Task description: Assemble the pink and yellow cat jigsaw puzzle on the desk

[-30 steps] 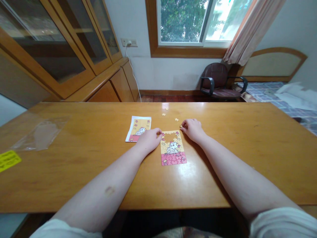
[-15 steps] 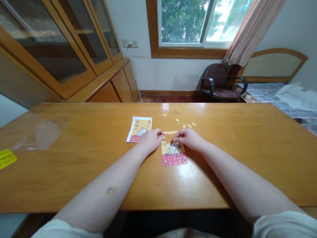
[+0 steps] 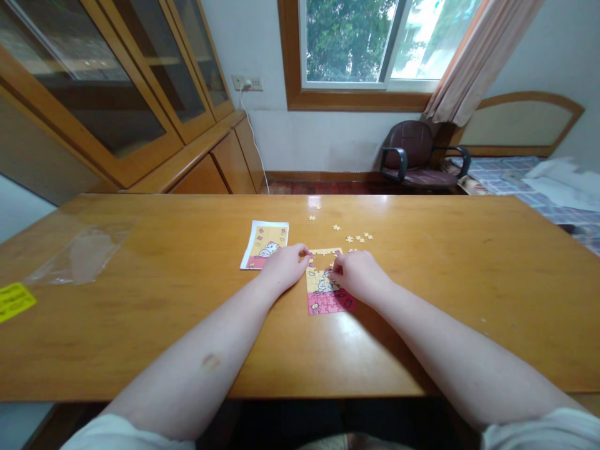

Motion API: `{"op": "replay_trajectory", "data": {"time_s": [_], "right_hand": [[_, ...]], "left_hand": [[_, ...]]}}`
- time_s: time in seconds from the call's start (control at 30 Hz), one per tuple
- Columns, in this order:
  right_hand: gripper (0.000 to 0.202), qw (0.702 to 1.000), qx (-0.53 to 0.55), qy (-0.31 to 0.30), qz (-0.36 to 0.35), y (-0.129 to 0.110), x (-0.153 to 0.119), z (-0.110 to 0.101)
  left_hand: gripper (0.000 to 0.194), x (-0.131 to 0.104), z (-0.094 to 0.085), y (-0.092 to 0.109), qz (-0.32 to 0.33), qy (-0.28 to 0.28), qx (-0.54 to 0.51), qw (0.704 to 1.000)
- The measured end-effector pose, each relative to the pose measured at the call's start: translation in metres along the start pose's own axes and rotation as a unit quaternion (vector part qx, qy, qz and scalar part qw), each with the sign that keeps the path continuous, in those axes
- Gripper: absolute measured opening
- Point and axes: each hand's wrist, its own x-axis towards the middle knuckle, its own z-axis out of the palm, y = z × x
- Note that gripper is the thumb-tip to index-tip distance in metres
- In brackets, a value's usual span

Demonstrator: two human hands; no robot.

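A partly assembled jigsaw puzzle [image 3: 323, 304] lies on the table, pink at the bottom and yellow above, with a white cartoon animal. Wood shows through a gap in its upper middle, below a yellow top strip. My left hand [image 3: 289, 264] rests at the puzzle's upper left edge, thumb and fingers pinched together; what they hold, if anything, is hidden. Over the puzzle's right side, my right hand [image 3: 359, 272] is closed in a pinch on a small puzzle piece, mostly covered by the fingers. Several loose puzzle pieces [image 3: 349, 239] lie beyond my right hand.
Left of the puzzle is a printed reference picture [image 3: 257, 250], partly behind my left hand. A clear plastic bag [image 3: 89, 253] and a yellow label [image 3: 16, 302] lie at the table's left. Past the wooden table [image 3: 187, 219] stand a chair [image 3: 410, 150] and a glass-fronted cabinet [image 3: 154, 137].
My right hand has moved slightly right and toward me, uncovering the puzzle's upper right corner and covering more of its right side. My left hand stays in place.
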Motion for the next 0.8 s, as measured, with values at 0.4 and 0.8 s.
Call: {"op": "replay_trajectory", "data": {"time_s": [0.4,0.8], "right_hand": [[0.023,0.987,-0.078,-0.122,-0.065,-0.015,-0.028,-0.013],[0.036,0.988,-0.055,-0.134,-0.048,-0.021,-0.027,-0.008]], "left_hand": [[0.026,-0.002,-0.003,0.003,-0.002,-0.001,0.003,1.000],[0.024,0.001,0.001,0.000,0.011,0.010,0.006,1.000]]}}
